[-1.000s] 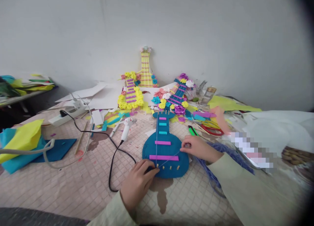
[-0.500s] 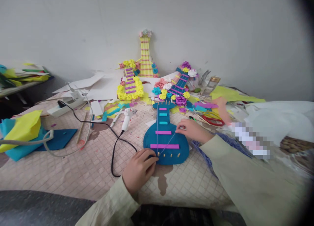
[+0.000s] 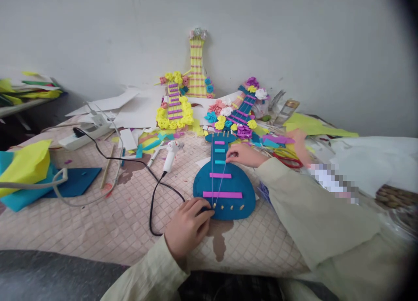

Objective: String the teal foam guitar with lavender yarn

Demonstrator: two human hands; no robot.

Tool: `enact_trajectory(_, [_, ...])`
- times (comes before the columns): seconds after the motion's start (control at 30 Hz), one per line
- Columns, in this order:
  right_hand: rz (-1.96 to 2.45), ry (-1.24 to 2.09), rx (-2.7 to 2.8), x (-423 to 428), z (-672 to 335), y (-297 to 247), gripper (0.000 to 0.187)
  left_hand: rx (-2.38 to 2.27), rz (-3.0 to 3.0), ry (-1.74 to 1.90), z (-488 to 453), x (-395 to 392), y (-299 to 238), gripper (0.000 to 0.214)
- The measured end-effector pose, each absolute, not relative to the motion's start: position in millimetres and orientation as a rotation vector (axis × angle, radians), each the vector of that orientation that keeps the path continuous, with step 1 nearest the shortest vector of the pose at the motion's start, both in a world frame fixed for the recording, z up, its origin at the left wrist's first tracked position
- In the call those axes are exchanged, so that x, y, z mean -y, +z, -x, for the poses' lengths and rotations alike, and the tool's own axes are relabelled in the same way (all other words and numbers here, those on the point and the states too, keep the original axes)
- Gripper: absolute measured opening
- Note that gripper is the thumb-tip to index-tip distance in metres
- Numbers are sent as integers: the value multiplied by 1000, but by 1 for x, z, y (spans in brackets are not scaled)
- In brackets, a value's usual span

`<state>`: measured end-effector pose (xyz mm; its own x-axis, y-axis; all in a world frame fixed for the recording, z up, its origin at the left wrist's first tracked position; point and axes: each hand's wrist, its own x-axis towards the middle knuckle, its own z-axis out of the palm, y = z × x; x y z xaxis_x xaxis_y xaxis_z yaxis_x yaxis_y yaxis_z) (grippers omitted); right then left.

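Observation:
A dark blue craft guitar (image 3: 225, 183) lies flat on the table, with purple and light blue strips across it and small pegs at both ends. One string (image 3: 212, 162) runs along its left side from the top pegs down to the lower left peg. From that peg a second length of thread slants up to my right hand (image 3: 243, 155), whose fingers pinch it beside the neck. My left hand (image 3: 189, 225) rests at the guitar's lower left edge, its fingers curled near the lower left peg; what is under the fingertips is hidden.
A white glue gun (image 3: 170, 157) with a black cord lies left of the guitar. Behind stand a yellow craft guitar (image 3: 196, 66) and flower-trimmed ones. Paper scraps, red-handled scissors (image 3: 287, 160), a power strip (image 3: 85, 135) and a glass jar (image 3: 287, 109) surround them.
My right hand has moved up and left along the guitar, from beside the body to beside the neck, drawing the thread steeper. My left hand stays at the lower left peg.

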<state>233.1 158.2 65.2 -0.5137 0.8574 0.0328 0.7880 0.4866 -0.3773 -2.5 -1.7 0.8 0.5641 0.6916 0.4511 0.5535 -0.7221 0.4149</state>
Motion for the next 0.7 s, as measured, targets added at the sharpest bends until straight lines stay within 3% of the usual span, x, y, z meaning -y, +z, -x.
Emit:
enact_trajectory(0.37, [1397,678,2565,-181,-238,66,27,-1079,-2608,889,3,2,3,24])
enact_trajectory(0.7, [1403,1256,2306,-201,-255,69,44,-1064,-2620,891,2,1,3,24])
